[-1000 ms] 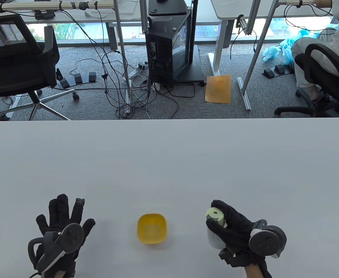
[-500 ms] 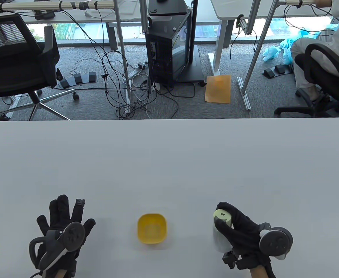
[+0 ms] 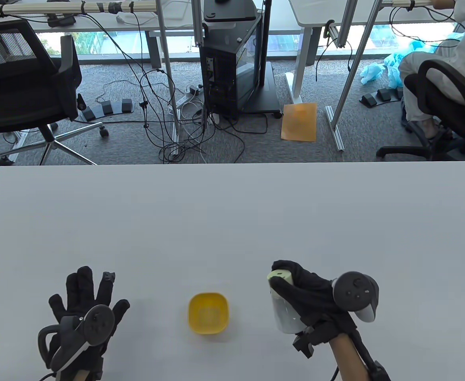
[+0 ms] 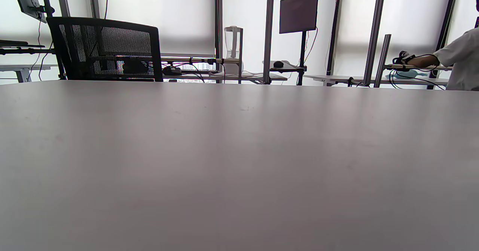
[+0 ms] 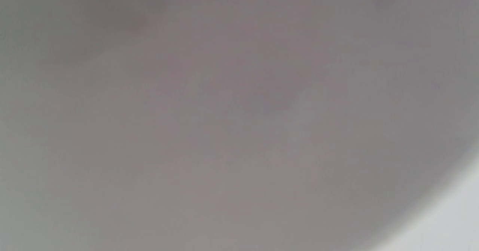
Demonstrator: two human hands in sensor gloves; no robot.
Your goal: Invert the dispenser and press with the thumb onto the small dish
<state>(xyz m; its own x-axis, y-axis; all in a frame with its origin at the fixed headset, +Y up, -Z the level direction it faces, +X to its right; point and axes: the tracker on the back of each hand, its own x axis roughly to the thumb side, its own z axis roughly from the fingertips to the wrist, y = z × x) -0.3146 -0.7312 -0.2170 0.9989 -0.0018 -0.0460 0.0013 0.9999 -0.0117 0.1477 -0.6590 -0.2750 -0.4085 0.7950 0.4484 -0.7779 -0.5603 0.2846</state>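
A small yellow dish (image 3: pixel 208 313) sits on the white table (image 3: pixel 232 222) near the front edge, between my hands. My right hand (image 3: pixel 296 295) grips a white dispenser (image 3: pixel 285 315) with a pale green top (image 3: pixel 279 275), held upright and a little tilted, to the right of the dish. My fingers wrap its upper part. My left hand (image 3: pixel 85 297) rests flat on the table with fingers spread, left of the dish, holding nothing. The right wrist view is a grey blur. The left wrist view shows only bare tabletop (image 4: pixel 239 161).
The table's far edge (image 3: pixel 232 163) runs across the middle of the table view. Beyond it are office chairs, cables and desk frames on the floor.
My right hand has lifted the dispenser and moved it left, toward the dish, with the wrist rotating. My left hand and the dish have not moved.
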